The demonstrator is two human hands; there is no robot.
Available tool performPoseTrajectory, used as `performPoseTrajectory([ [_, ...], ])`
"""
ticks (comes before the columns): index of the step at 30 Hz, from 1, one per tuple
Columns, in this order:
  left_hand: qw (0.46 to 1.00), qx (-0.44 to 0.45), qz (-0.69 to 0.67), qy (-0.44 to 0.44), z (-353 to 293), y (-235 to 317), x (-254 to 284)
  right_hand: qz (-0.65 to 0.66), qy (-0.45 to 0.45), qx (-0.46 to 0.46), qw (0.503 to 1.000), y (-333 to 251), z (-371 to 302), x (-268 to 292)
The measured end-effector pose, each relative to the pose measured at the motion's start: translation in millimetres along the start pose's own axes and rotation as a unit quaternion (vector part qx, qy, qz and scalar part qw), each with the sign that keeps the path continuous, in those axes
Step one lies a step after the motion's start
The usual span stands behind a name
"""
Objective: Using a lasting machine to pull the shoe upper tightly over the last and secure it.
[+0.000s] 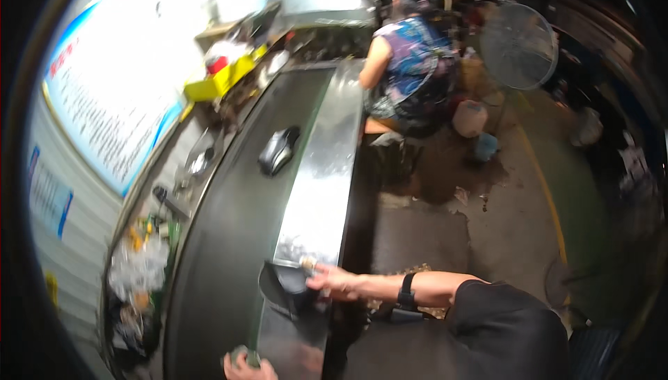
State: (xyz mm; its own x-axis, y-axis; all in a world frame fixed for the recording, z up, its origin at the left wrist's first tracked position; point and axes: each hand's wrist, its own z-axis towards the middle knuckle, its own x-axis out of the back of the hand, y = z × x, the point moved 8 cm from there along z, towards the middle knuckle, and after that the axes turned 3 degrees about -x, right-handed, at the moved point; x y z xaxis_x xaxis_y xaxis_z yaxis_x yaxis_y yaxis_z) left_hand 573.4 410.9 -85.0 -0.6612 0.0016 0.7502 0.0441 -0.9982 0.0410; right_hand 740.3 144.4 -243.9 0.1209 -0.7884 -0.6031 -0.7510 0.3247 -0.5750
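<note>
Long tabletop point(229, 241), dark with a bright metal margin, extending beneath and beyond the hands. Curved black piece point(282, 294), pinched at its edge by the right hand point(335, 282). Black-and-grey shoe-like item point(280, 150), lying well beyond the right hand. Small greenish object point(252, 359) at the left hand's point(243, 369) curled fingers; blur leaves its grip uncertain.

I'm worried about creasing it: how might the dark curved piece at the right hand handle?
The dark curved piece is probably light, given its thin-looking edge. It may flex yet hold shape: its wall stands in an open curve. Blur hides its texture.
</note>
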Motion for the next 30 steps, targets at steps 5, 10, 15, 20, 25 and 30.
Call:
performPoseTrajectory([
  [5,0.982,0.038,-0.121,-0.143,-33,61,-57,0.050,0.021,0.008,0.998,-6,-1,36],
  [10,0.982,-0.102,-0.138,-0.086,-60,129,-75,0.202,0.021,-0.051,0.978,5,-15,25],
  [15,0.963,-0.132,-0.183,-0.150,-77,154,-101,0.189,0.035,-0.058,0.980,-4,-27,17],
  [20,0.942,-0.142,-0.292,-0.089,-57,145,-71,0.168,0.043,-0.030,0.984,-3,-25,24],
  [25,0.917,0.205,-0.343,0.007,12,62,-51,0.103,0.036,-0.012,0.994,-8,-45,1],
  [30,0.979,0.108,-0.148,-0.091,57,48,-56,-0.026,-0.058,0.015,0.998,-13,-66,-46],
])
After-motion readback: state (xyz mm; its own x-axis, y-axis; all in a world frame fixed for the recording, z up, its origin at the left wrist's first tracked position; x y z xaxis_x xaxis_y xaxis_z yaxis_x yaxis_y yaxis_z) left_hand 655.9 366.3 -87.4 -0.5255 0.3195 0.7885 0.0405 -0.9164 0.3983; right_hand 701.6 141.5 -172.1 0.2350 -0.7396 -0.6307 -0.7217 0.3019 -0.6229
